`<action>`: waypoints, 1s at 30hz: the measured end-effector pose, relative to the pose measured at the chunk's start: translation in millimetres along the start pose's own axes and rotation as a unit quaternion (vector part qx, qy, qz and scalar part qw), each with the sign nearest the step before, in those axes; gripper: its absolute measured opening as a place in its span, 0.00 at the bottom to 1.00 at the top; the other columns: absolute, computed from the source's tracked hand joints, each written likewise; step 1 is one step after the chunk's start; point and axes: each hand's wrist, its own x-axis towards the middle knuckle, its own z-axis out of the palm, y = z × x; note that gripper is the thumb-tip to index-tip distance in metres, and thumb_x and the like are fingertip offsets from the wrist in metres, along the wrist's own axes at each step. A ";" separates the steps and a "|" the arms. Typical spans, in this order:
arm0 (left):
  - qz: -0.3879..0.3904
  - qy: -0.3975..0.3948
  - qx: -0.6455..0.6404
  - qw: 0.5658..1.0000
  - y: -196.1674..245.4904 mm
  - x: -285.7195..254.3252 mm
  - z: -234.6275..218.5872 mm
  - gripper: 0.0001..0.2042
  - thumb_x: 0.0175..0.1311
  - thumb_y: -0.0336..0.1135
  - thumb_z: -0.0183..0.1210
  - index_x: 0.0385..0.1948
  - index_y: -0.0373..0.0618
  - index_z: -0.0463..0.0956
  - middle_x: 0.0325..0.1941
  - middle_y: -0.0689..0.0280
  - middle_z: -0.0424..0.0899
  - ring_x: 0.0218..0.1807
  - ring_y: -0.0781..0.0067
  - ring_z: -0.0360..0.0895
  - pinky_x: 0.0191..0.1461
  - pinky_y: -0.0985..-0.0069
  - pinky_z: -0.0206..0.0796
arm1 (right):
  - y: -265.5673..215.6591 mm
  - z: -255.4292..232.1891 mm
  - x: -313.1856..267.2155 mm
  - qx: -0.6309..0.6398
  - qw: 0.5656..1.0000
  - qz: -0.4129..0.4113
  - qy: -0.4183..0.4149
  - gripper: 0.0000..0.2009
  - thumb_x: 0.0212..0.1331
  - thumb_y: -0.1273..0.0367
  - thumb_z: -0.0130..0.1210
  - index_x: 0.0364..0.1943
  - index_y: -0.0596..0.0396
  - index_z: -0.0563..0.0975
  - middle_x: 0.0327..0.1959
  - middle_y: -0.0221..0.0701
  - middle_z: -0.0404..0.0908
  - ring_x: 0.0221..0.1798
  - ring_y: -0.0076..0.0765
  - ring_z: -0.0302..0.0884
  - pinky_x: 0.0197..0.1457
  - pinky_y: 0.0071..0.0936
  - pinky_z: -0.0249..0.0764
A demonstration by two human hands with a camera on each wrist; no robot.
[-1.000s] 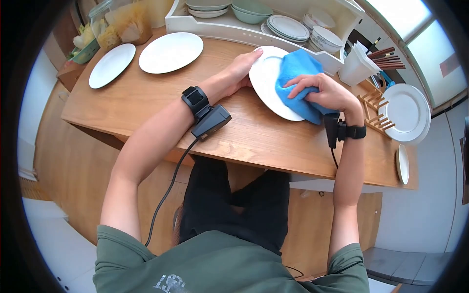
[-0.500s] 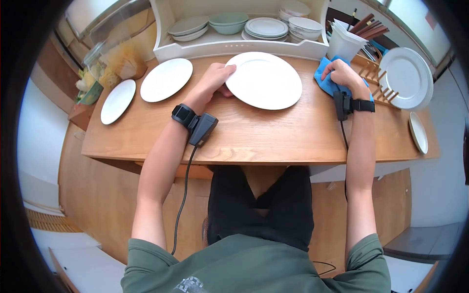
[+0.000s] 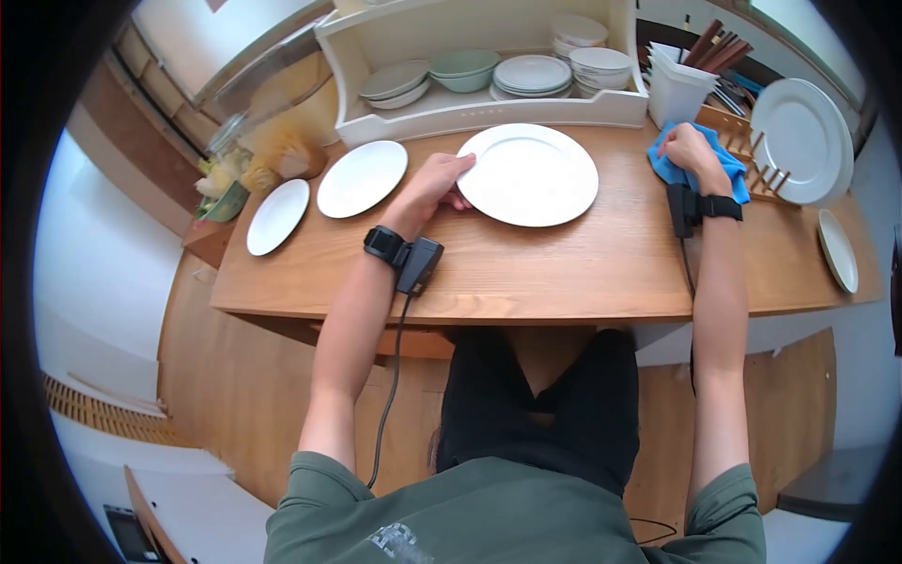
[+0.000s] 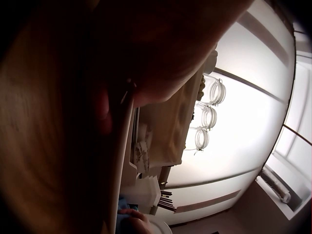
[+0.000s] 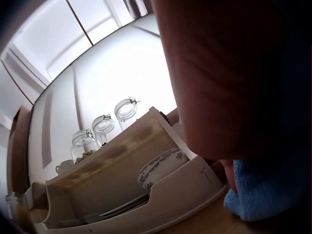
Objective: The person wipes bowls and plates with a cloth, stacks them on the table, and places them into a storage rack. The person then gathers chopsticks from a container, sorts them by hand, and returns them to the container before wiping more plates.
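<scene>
In the head view the left hand (image 3: pixel 436 187) grips the left rim of a large white plate (image 3: pixel 529 176), thumb on top and fingers beneath. The left wrist view shows that plate edge-on (image 4: pixel 120 165) beside the dark left hand (image 4: pixel 146 53). At the right of the table the right hand (image 3: pixel 693 152) lies on a crumpled blue cloth (image 3: pixel 666 170), its fingers curled into it. Close up in the right wrist view, the cloth (image 5: pixel 263 190) bunches under the right hand (image 5: pixel 219 83).
Two white plates (image 3: pixel 363 179) (image 3: pixel 278 217) lie at the left. A white shelf (image 3: pixel 489 117) with stacked dishes stands behind. To the right are a utensil holder (image 3: pixel 678 86), a wooden rack (image 3: pixel 769 179) with upright plates and a small dish (image 3: pixel 837 251).
The right hand and blue cloth have moved off the plate to the right side of the table. The plate, tilted before, now lies flatter in the left hand. The head view has shifted.
</scene>
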 end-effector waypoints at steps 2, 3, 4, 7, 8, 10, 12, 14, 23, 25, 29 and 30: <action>0.005 0.001 -0.019 1.000 -3.1 -2.6 -1.3 0.17 0.70 0.42 0.47 0.34 0.34 0.75 0.20 0.63 0.80 0.17 0.79 0.75 0.17 0.86 0.68 | 6.0 5.9 6.2 -0.001 1.000 -0.009 0.017 0.10 0.44 0.69 0.57 0.32 0.53 0.84 0.36 0.47 0.83 0.43 0.48 0.81 0.49 0.37 0.74; 0.009 -0.008 -0.042 0.999 -4.9 -5.0 -1.7 0.17 0.70 0.42 0.47 0.34 0.34 0.75 0.21 0.63 0.80 0.17 0.79 0.75 0.18 0.86 0.69 | 9.6 9.4 9.7 -0.008 0.999 -0.009 0.033 0.10 0.44 0.69 0.57 0.32 0.53 0.84 0.36 0.47 0.83 0.43 0.48 0.81 0.48 0.37 0.74; 0.010 -0.002 -0.040 0.999 -4.6 -9.8 -0.9 0.17 0.70 0.42 0.47 0.34 0.34 0.75 0.21 0.63 0.80 0.17 0.79 0.75 0.18 0.86 0.69 | 8.1 9.8 8.8 -0.005 0.999 -0.015 0.033 0.10 0.44 0.69 0.57 0.32 0.53 0.84 0.36 0.47 0.83 0.43 0.48 0.81 0.48 0.37 0.74; 0.025 0.020 -0.107 0.994 -6.3 -22.3 -1.9 0.17 0.70 0.42 0.47 0.37 0.33 0.74 0.25 0.62 0.80 0.21 0.78 0.76 0.20 0.85 0.70 | 5.6 7.4 5.3 0.003 0.999 -0.007 0.032 0.09 0.44 0.69 0.58 0.31 0.53 0.84 0.36 0.47 0.83 0.43 0.49 0.81 0.48 0.37 0.74; 0.027 0.022 -0.104 0.994 -8.1 -25.1 -4.8 0.17 0.70 0.42 0.47 0.37 0.33 0.74 0.25 0.62 0.80 0.21 0.78 0.76 0.20 0.85 0.70 | 4.1 7.0 4.3 0.007 0.999 -0.009 0.033 0.09 0.44 0.69 0.58 0.31 0.53 0.84 0.36 0.47 0.83 0.43 0.49 0.81 0.48 0.37 0.74; 0.040 0.060 -0.129 0.989 -11.8 -34.4 -12.8 0.16 0.70 0.41 0.47 0.37 0.34 0.74 0.25 0.62 0.80 0.21 0.77 0.76 0.21 0.84 0.70 | 3.1 7.9 2.4 0.009 0.999 0.005 0.036 0.09 0.44 0.69 0.58 0.31 0.53 0.84 0.36 0.47 0.82 0.44 0.49 0.80 0.49 0.37 0.74; 0.039 0.085 -0.137 0.986 -15.9 -46.1 -22.8 0.16 0.70 0.41 0.47 0.37 0.34 0.74 0.25 0.62 0.80 0.21 0.77 0.76 0.20 0.84 0.70 | 3.8 9.2 5.1 0.008 0.999 0.007 0.030 0.09 0.45 0.69 0.58 0.31 0.53 0.84 0.37 0.47 0.82 0.44 0.50 0.80 0.49 0.37 0.74; 0.040 0.159 -0.176 0.971 -18.6 -59.5 -35.4 0.15 0.70 0.41 0.48 0.38 0.35 0.73 0.25 0.62 0.80 0.20 0.77 0.75 0.19 0.84 0.69 | 5.9 10.1 7.9 0.006 1.000 0.009 0.025 0.09 0.45 0.70 0.57 0.31 0.53 0.84 0.37 0.47 0.82 0.45 0.50 0.80 0.49 0.38 0.74; 0.085 0.301 -0.211 0.926 -40.9 -100.1 -126.4 0.13 0.69 0.41 0.49 0.39 0.38 0.73 0.26 0.64 0.80 0.23 0.77 0.76 0.22 0.83 0.68 | 5.1 8.8 6.3 0.007 1.000 0.005 0.024 0.10 0.46 0.70 0.57 0.34 0.53 0.84 0.39 0.47 0.82 0.46 0.50 0.80 0.50 0.38 0.73; 0.065 0.339 -0.214 0.914 -45.0 -103.9 -132.9 0.13 0.69 0.41 0.49 0.40 0.39 0.73 0.27 0.65 0.80 0.24 0.76 0.76 0.23 0.83 0.68 | 5.8 10.2 9.0 0.009 1.000 0.006 0.023 0.11 0.46 0.69 0.57 0.36 0.53 0.83 0.40 0.47 0.82 0.47 0.49 0.80 0.51 0.38 0.73; 0.050 0.359 -0.204 0.909 -54.6 -104.0 -145.9 0.13 0.69 0.41 0.49 0.41 0.39 0.72 0.28 0.65 0.80 0.25 0.76 0.76 0.24 0.83 0.68 | 7.9 10.5 9.9 0.006 1.000 0.002 0.020 0.12 0.46 0.69 0.58 0.37 0.53 0.83 0.40 0.47 0.82 0.47 0.49 0.79 0.51 0.38 0.73; 0.044 0.368 -0.206 0.906 -57.1 -103.1 -148.5 0.13 0.70 0.41 0.48 0.41 0.39 0.72 0.28 0.65 0.80 0.25 0.76 0.76 0.24 0.84 0.68 | 7.6 11.2 10.1 0.002 1.000 0.005 0.021 0.12 0.46 0.68 0.58 0.37 0.53 0.83 0.41 0.47 0.82 0.48 0.50 0.79 0.51 0.38 0.73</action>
